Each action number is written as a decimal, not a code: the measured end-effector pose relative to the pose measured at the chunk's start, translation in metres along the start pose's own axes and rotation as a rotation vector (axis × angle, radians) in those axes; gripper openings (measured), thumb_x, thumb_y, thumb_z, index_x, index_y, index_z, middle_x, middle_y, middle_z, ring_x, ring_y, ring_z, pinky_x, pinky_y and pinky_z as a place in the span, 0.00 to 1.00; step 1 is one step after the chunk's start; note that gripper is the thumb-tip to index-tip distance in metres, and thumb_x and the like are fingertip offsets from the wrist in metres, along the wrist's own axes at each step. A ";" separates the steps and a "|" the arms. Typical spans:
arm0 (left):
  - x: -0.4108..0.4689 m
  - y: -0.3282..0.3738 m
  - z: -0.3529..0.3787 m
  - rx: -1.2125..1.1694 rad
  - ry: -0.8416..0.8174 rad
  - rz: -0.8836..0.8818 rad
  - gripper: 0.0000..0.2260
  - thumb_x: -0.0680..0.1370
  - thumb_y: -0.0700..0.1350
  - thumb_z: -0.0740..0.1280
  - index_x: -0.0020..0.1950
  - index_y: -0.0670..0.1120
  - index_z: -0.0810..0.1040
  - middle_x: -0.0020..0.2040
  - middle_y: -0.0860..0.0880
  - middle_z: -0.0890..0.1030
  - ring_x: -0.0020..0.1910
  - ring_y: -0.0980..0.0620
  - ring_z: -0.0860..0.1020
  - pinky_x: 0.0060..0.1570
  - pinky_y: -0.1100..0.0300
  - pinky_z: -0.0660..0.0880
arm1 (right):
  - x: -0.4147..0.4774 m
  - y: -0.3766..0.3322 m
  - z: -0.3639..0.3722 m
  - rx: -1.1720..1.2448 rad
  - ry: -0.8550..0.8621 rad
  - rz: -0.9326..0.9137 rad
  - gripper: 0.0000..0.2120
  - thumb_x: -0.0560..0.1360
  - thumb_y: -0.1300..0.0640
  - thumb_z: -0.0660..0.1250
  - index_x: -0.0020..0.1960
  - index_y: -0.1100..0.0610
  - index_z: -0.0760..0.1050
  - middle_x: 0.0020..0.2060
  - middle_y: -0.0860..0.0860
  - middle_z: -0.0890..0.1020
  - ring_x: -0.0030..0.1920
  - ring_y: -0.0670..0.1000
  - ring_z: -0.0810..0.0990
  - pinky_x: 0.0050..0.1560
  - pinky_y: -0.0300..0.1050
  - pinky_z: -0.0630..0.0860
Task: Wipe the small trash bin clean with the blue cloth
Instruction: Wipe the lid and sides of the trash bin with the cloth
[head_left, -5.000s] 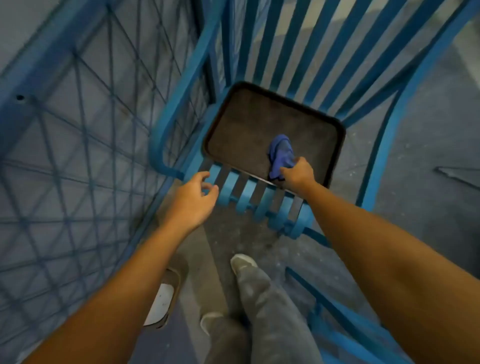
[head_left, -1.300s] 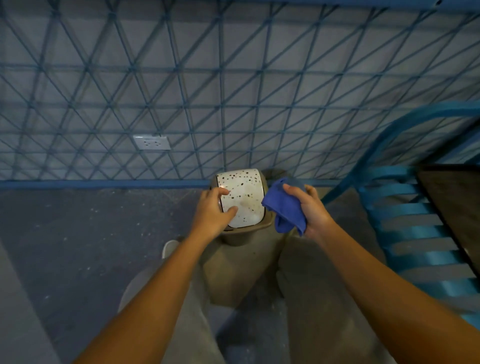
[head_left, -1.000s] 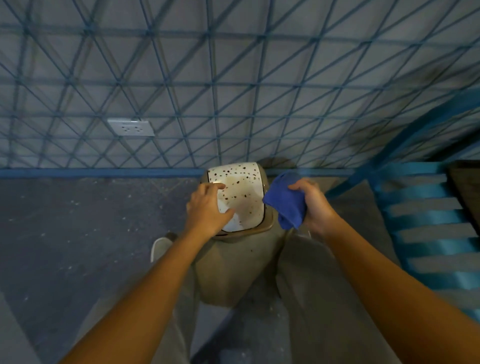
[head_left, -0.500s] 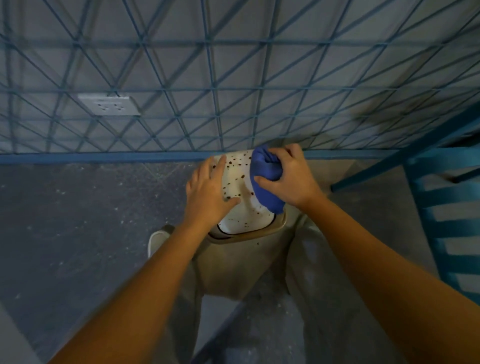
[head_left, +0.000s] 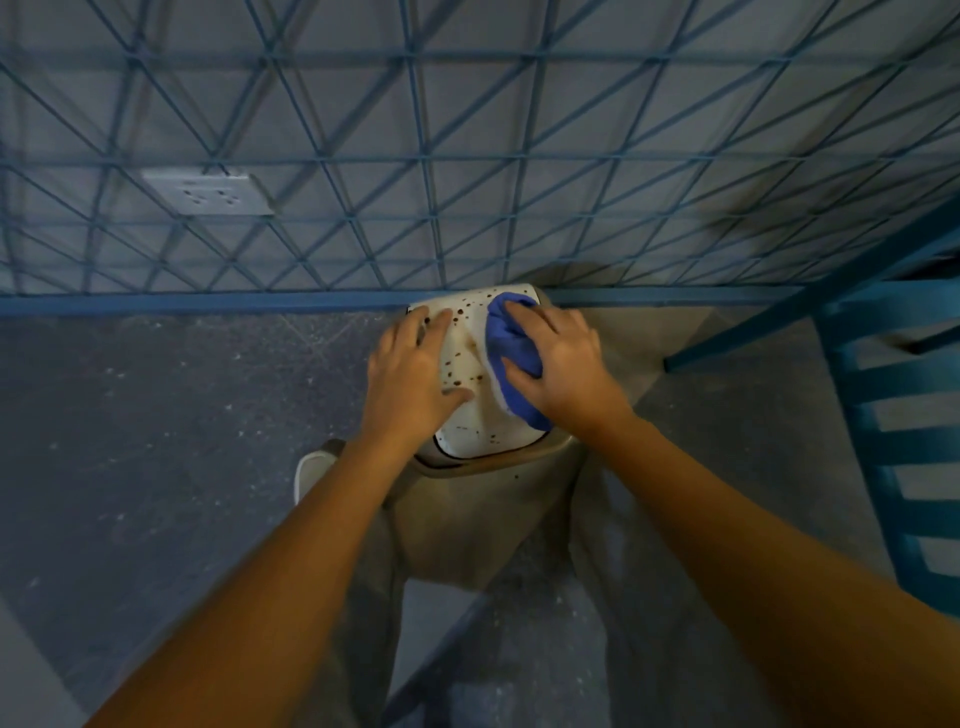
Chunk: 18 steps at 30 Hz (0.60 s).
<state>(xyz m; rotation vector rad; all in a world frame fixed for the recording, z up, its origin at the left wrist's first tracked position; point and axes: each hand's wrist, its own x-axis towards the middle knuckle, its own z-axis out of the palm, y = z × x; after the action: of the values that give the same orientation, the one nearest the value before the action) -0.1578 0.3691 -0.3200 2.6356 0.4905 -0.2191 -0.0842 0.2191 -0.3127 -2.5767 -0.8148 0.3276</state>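
Note:
The small trash bin (head_left: 483, 499) is beige with a white lid (head_left: 467, 364) speckled with brown spots; it stands on the floor against the wall. My left hand (head_left: 410, 374) lies flat on the lid's left side, fingers straight. My right hand (head_left: 561, 364) grips the bunched blue cloth (head_left: 511, 358) and presses it onto the lid's right side. The right part of the lid is hidden under the cloth and hand.
A blue wire grid (head_left: 467, 156) covers the grey wall behind the bin, with a white socket (head_left: 208, 193) at the left. A blue slatted chair (head_left: 893, 441) stands at the right. My legs flank the bin on the speckled grey floor (head_left: 156, 441).
My right hand carried the cloth from beside the bin onto the lid and now presses it there, slightly lower than half a second ago. My left hand stayed on the lid.

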 end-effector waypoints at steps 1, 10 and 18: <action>-0.001 0.001 0.000 -0.003 -0.001 0.000 0.38 0.70 0.53 0.71 0.74 0.49 0.56 0.74 0.45 0.58 0.72 0.43 0.56 0.69 0.49 0.58 | 0.002 0.002 -0.002 0.012 0.019 0.041 0.29 0.70 0.48 0.59 0.68 0.59 0.68 0.59 0.60 0.77 0.57 0.63 0.74 0.57 0.56 0.70; -0.004 0.007 -0.002 -0.063 -0.004 0.006 0.38 0.70 0.50 0.72 0.74 0.46 0.56 0.74 0.45 0.57 0.70 0.43 0.57 0.68 0.54 0.58 | 0.003 -0.011 0.003 0.069 0.015 0.071 0.30 0.70 0.47 0.58 0.70 0.57 0.66 0.61 0.59 0.74 0.60 0.62 0.71 0.59 0.56 0.68; 0.000 0.004 -0.004 -0.091 -0.044 0.010 0.39 0.70 0.48 0.73 0.75 0.47 0.55 0.75 0.45 0.55 0.72 0.43 0.54 0.70 0.52 0.56 | 0.000 0.009 -0.001 0.217 0.051 0.124 0.29 0.71 0.51 0.65 0.69 0.59 0.66 0.60 0.60 0.73 0.60 0.61 0.71 0.63 0.54 0.69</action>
<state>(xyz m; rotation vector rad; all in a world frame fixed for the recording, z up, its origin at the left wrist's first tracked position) -0.1560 0.3675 -0.3148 2.5380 0.4609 -0.2456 -0.0800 0.2122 -0.3159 -2.4251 -0.5695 0.3646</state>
